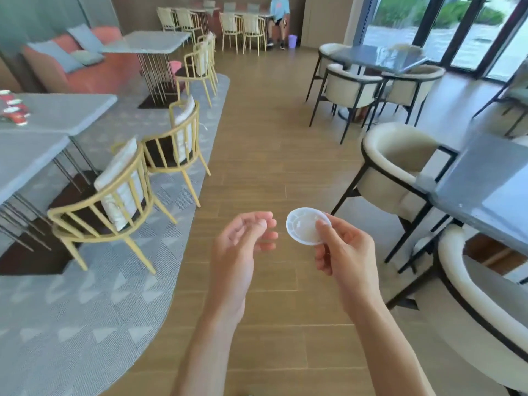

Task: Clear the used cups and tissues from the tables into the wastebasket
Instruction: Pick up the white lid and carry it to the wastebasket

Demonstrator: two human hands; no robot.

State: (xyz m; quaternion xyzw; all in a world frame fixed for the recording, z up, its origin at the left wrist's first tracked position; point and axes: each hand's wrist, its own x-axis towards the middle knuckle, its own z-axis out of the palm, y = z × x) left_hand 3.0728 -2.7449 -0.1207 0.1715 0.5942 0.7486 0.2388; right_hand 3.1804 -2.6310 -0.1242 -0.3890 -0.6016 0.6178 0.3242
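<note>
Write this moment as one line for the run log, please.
right hand: pinches white plastic lid | left hand: loosely curled, holds nothing | red cups: on left table | purple wastebasket: far wall

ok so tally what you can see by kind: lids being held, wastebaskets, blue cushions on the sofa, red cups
white lid, pinched in the right hand: 1
purple wastebasket: 1
blue cushions on the orange sofa: 3
red cups on the left table: too blurred to count
total counted: 5
</note>
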